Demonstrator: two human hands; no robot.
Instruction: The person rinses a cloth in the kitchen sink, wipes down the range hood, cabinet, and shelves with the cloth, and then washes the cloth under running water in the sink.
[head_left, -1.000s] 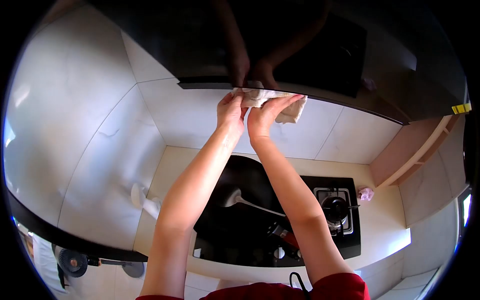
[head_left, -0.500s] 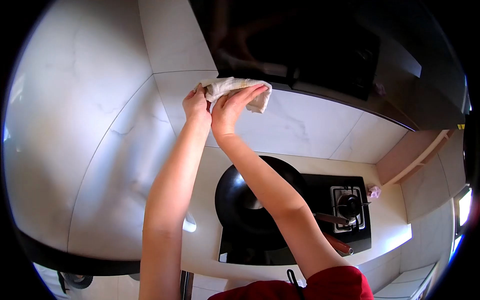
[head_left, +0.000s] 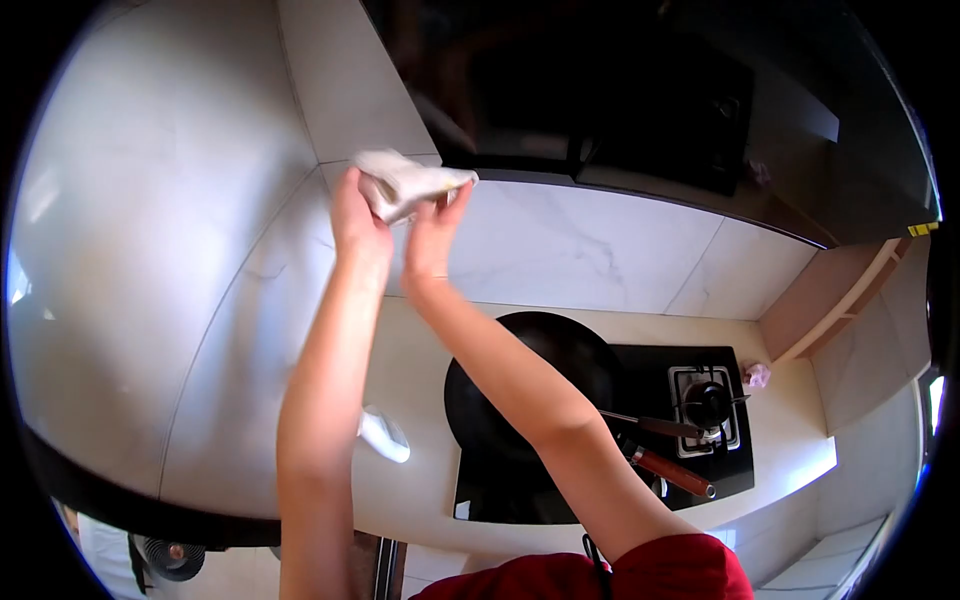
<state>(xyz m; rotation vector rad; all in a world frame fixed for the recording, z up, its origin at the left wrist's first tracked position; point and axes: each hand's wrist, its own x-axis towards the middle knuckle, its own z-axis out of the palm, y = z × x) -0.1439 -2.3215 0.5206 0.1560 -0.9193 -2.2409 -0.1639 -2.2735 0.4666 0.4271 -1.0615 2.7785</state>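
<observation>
Both of my arms reach up in front of the tiled wall. A folded white cloth (head_left: pixel 400 185) is held between my two hands, just left of the lower edge of the black range hood (head_left: pixel 650 100). My left hand (head_left: pixel 360 220) grips the cloth's left end, its fingers partly hidden behind the fabric. My right hand (head_left: pixel 437 235) closes on the cloth's right side, with fingers raised toward its corner. Motion blurs the cloth and hands a little. Whether the cloth touches the wall or hood, I cannot tell.
Below my arms, a black wok (head_left: pixel 530 350) sits on a black gas hob (head_left: pixel 520 495). Its right burner (head_left: pixel 708 405) is bare. A wooden handle (head_left: pixel 675 472) points right. A white bottle (head_left: pixel 384 436) lies on the counter (head_left: pixel 410 490); a crumpled pink item (head_left: pixel 757 375) sits at right.
Both hands have moved left with the cloth, away from the hood's lower edge. The cloth has bunched into a more folded shape. More of the white bottle shows beside my left arm.
</observation>
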